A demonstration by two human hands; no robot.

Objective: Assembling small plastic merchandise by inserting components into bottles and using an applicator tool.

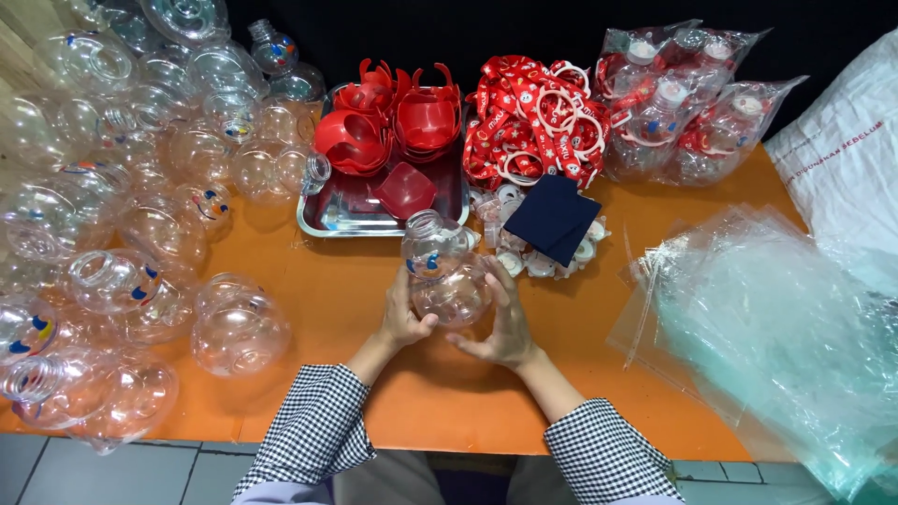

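While both hands cup it, the clear round bottle [441,271] sits just above the orange table [449,393], near the front centre, neck tilted up and away. Left hand [404,318]: fingers curled around the bottle's lower left side, thumb on the underside. Right hand [505,323]: fingers spread flat along the right side, palm open toward the bottle, grasping it together with the left. Bottle has blue and red printed marks near the neck. Both sleeves are black-and-white check.

Just behind the bottle: steel tray [323,220] holding red plastic holders [393,117] and one loose red cup-shaped piece [404,190]. Right of the tray: pile of red printed straps with white rings [533,122]. In front of that pile, a dark blue square cloth [554,217] lying on small clear caps [510,257]. Far right rear: bagged finished bottles [683,103]. Right side of table: stack of clear plastic bags [776,327], a white sack [847,150] behind it. Left side: big heap of empty clear bottles [140,187], nearest one [238,332] well left of the left hand.
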